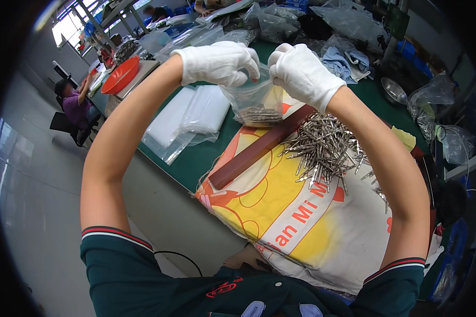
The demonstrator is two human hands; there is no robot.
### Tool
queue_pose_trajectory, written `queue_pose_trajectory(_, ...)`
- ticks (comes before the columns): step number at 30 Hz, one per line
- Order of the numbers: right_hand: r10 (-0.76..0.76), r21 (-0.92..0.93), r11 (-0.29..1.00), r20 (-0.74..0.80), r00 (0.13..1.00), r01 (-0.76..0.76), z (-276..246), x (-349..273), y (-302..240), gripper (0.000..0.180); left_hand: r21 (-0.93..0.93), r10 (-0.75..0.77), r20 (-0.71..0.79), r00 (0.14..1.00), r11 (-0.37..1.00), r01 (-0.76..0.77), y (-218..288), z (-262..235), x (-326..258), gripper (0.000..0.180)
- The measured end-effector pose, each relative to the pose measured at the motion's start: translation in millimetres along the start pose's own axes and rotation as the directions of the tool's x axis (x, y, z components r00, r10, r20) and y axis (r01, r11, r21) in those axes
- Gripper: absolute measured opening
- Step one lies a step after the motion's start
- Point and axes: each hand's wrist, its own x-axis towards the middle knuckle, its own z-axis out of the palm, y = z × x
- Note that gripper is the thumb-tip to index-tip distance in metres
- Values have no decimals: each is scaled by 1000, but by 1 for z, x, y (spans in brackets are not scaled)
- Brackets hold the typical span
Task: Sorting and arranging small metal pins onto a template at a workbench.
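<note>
Above the far edge of a printed cloth, 2 white-gloved hands meet at the mouth of a clear plastic bag. The right hand pinches the bag's upper right edge, its fingers bunched together. The left hand curls at the upper left edge, thumb and fingers slightly apart; I cannot tell whether it grips the plastic. The bag hangs upright between them, slender metal bits gathered at its bottom. Just beside it, a maroon bar lies diagonally across the cloth, and to the bar's right spreads a loose pile of similar metal bits. Left of the bag, flat clear bags lie stacked on the green worktop. Farther right sit a crumpled blue cloth and a metal bowl.
</note>
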Motion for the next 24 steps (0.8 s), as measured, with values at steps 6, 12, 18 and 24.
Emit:
queue_pose_trajectory(6, 34, 139, 990, 45, 998, -40, 1, 5, 0, 6, 157, -102, -6, 995, 982, 102, -11, 29, -41, 34)
queue_pose_trajectory(12, 89, 76, 993, 77, 993, -95, -4, 9, 19, 9, -102, -303, -138, 943, 951, 291, -23, 22, -52, 17)
queue_pose_trajectory(18, 115, 62, 990, 126, 985, -123, 5, 12, 12, 10, -57, -359, -35, 933, 933, 357, -16, 27, -59, 19)
queue_pose_trajectory(24, 158, 93, 981, 144, 977, -172, 16, 18, 0, 12, -212, -375, -86, 923, 912, 351, -25, 46, -73, 24)
